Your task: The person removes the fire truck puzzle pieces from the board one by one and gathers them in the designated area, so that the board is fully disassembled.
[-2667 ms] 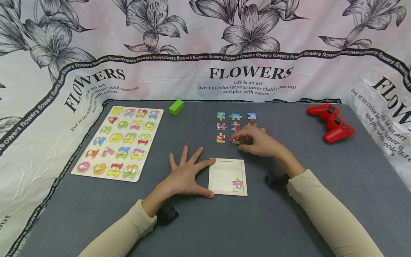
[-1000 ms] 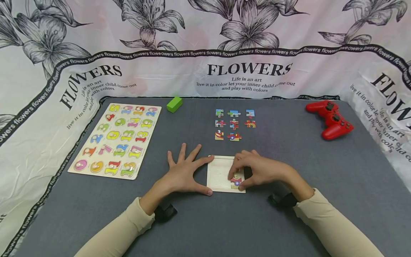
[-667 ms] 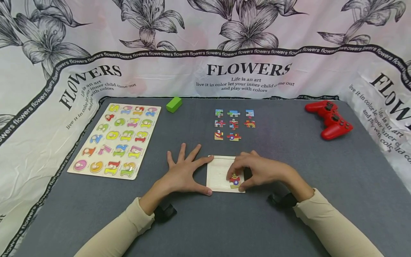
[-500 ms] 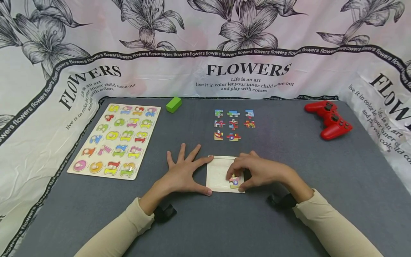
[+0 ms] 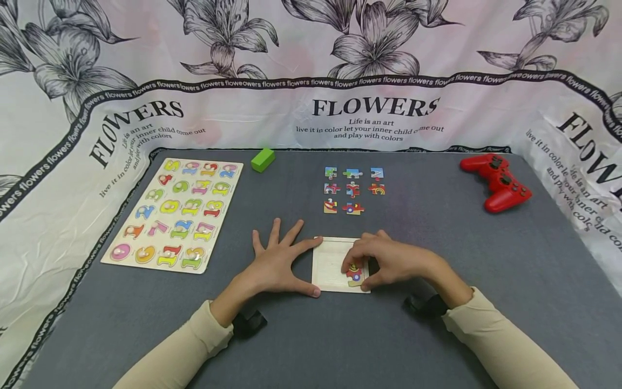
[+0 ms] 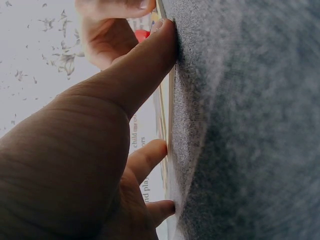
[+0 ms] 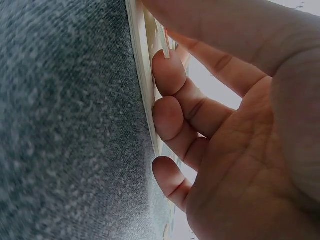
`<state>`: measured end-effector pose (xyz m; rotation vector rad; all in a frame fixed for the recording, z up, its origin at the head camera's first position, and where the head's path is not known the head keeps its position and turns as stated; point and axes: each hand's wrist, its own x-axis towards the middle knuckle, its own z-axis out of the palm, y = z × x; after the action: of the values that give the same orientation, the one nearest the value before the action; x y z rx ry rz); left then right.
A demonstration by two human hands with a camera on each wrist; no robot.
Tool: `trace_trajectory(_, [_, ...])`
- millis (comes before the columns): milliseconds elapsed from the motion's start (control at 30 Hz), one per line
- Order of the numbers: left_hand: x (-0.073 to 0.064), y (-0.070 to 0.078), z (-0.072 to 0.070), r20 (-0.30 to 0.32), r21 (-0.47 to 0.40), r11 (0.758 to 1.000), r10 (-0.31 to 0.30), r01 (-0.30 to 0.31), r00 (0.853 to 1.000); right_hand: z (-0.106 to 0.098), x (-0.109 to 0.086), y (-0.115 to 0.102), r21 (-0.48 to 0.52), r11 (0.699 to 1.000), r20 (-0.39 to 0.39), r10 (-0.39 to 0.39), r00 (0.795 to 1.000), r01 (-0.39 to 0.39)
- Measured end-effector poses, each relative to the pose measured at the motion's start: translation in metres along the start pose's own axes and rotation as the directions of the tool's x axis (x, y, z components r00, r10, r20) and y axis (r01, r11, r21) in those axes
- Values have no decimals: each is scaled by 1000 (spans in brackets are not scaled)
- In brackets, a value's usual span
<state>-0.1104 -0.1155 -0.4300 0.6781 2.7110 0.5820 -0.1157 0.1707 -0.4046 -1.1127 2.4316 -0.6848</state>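
Observation:
My left hand (image 5: 277,267) lies with its fingers spread at the left side of a shallow square wooden puzzle tray (image 5: 332,259). Its index fingertip and thumb touch the tray's two left corners. At the tray's lower right, my right hand (image 5: 396,262) pinches a jigsaw piece (image 5: 354,275) with red, yellow and blue print between fingertips and thumb. In the right wrist view the piece (image 7: 164,40) shows edge-on, tilted over the tray rim (image 7: 142,65). Beyond the tray, several loose jigsaw pieces (image 5: 352,189) lie in three rows on the grey table.
A wooden number board (image 5: 172,213) with coloured numerals lies at the left. A green block (image 5: 263,160) sits beside its far corner. On the right is a red game controller (image 5: 495,182). A flower-printed cloth (image 5: 252,116) hangs behind the table (image 5: 311,346).
My right hand has come from the loose pieces down to the tray and taken hold of the piece lying there, which now sits slightly turned. My left hand stays at the tray.

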Motion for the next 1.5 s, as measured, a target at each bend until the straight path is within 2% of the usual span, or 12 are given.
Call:
trace_trajectory(433, [-1,0,-1,-4,-2,1000,7,-7,1000,-1,0,8,63,998,-48,-14,999,17])
trace_trajectory(700, [-2,-1,0,-13,5,1000,17,-17,1000,-4,1,18,141,989,-121,-28,992,45])
trace_trajectory(900, [-2,-1,0,-6,8,1000,16,-16,1000,-8,-1,28,178,984,-182,-1,983,33])
trace_trajectory(1167, [-2,-2,1,-1,5,1000,15,-15,1000,-15,-8,46,191,981,-291,98,952,-42])
trace_trajectory(1400, [-3,-1,0,-13,-10,1000,25,-25,1000,-23,-14,62,149,985,-402,143,905,-89])
trace_trajectory(1500, [-4,-1,0,-13,-13,1000,28,-29,1000,-27,-18,69,158,977,-418,196,887,-141])
